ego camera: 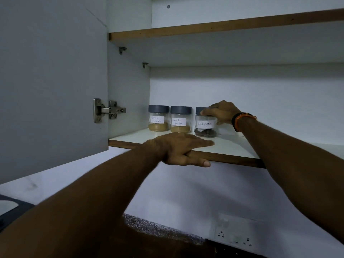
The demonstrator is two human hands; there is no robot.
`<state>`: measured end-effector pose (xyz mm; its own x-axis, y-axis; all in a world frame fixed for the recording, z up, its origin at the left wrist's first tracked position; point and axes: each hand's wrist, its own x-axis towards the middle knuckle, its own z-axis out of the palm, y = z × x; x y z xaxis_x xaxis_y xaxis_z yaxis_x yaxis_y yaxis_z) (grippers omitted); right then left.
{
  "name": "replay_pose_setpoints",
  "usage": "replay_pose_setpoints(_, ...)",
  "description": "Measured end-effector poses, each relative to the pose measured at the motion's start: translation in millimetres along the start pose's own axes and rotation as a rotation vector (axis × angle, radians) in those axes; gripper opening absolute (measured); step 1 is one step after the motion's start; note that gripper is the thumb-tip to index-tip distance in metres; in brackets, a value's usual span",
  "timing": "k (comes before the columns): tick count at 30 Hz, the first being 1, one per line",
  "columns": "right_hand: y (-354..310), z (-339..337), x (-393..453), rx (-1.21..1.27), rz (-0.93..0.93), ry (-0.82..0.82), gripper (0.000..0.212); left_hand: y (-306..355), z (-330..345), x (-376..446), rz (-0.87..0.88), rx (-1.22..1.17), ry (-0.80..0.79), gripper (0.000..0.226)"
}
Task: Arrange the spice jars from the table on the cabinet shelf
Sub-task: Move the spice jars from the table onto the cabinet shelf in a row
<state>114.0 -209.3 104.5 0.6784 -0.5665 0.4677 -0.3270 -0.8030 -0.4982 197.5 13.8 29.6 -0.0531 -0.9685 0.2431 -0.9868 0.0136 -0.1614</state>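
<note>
Three spice jars in a row at the back left of the lower cabinet shelf (232, 148), all upright with grey lids: Garam Masala jar (158, 118) nearest the cabinet side wall, Coriander Powder jar (180, 119) just beside it, Black Pepper jar (205, 123) a little apart to the right

Right hand (222, 111) curled over the lid and far side of the Black Pepper jar, fingertips pressed on the lid rim, jar base resting on the shelf; orange and black wristband (242, 120) on that wrist

Left hand (181, 148) laid flat on the shelf's front edge, fingers straight and close together on top, thumb hooked under the wooden lip, directly in front of the Coriander Powder jar and partly covering the view of the shelf before it

Open cabinet door (52, 81) at left with a metal hinge (108, 110); upper shelf (223, 27) above

Below, a white wall with a socket plate (236, 233), a speckled bench (158, 229) strip, mostly hidden by the left forearm
</note>
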Motion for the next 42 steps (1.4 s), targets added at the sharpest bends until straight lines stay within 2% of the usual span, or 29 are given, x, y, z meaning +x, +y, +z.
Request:
replay_pose_setpoints(14, 8.1, 17.7, 11.7, 0.057, -0.054, 0.055, 0.048, -1.3, 0.5, -0.1, 0.008, -0.006, 0.009, 0.077)
replay_pose_setpoints(17, 8.1, 19.5, 11.0, -0.041, -0.052, 0.069, 0.059, -0.9, 0.4, 0.5, 0.008, 0.006, 0.011, 0.078)
replay_pose_setpoints(21, 10.3, 17.2, 7.9, -0.103, -0.053, 0.094, 0.062, 0.2, -0.4, -0.9, 0.010, 0.030, 0.018, 0.081)
replay_pose_setpoints(28, 14.7, 13.2, -0.1, -0.118, -0.085, 0.173, 0.046, 0.1, -0.9, -1.0, 0.013, 0.030, 0.023, 0.079)
replay_pose_setpoints(42, 9.0, 20.1, 1.2, -0.054, -0.045, 0.175, 0.062, 4.3, -3.2, -3.6, -0.003, 0.022, 0.016, 0.075)
